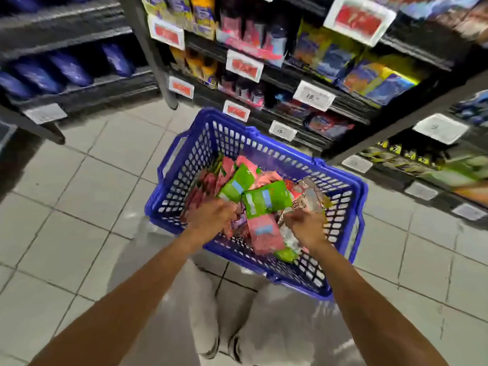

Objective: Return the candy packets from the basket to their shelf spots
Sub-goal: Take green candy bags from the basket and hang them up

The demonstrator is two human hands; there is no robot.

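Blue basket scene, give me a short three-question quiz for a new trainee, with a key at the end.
1. True or false: both hands are inside the blue basket.
2. Multiple choice: the basket stands on A) a shelf, B) the tiled floor, C) a trolley.
3. Short answer: name two colours of the candy packets in the basket.

Key:
1. True. The left hand and right hand both reach in among the packets.
2. B.
3. Green, as in the green packet, and pink, as in the pink packet.
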